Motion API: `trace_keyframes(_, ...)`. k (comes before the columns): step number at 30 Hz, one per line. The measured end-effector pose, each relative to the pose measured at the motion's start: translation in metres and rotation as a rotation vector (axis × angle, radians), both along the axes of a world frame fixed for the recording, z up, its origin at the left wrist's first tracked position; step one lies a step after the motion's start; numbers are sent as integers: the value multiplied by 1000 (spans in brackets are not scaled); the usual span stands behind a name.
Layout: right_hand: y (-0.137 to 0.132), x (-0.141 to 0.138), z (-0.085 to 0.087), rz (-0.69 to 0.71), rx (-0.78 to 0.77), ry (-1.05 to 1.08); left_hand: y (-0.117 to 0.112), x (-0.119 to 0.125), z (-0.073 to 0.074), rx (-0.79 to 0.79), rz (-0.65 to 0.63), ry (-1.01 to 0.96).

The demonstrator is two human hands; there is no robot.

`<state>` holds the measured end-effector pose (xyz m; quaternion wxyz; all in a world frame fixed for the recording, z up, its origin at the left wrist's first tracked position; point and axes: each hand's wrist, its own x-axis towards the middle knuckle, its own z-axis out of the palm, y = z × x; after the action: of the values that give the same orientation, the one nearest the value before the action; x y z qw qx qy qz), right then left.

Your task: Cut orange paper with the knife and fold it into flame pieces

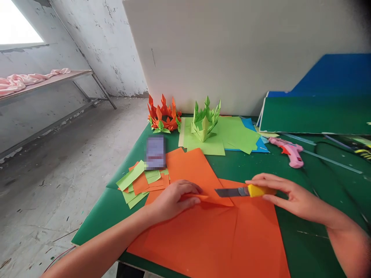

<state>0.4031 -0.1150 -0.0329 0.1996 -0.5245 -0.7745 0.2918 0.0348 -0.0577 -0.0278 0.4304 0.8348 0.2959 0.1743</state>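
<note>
My right hand [285,195] grips a yellow-handled utility knife [245,191], blade extended and pointing left over a folded edge of orange paper [220,235]. My left hand [176,199] is curled, fingers pressed down on that fold just left of the blade tip. The large orange sheets lie across the green table [304,247] in front of me.
Cut green and orange paper strips [139,181] and a blurred phone [155,152] lie to the left. Behind stand an orange paper crown [162,116] and a green paper crown [205,119] on green sheets. A pink glue gun [288,150] lies right; coloured boards [319,112] lean at the back.
</note>
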Motion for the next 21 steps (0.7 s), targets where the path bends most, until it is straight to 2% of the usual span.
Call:
trace_keyframes(4,-7,-2,7,112,-120,-46,0,4,2,-176,184,19)
trace_keyframes(8,-13,-11,18,91,-189,-111,2,7,5,-256,277,19)
trace_keyframes(13,-19,-11,32,123,-277,-79,-1,11,3,-217,334,9)
trace_keyframes(16,-21,-6,31,114,-259,-87,-5,15,1,-129,350,11)
trace_keyframes(21,-20,-4,24,66,-258,-157,-10,19,-2,-39,304,-4)
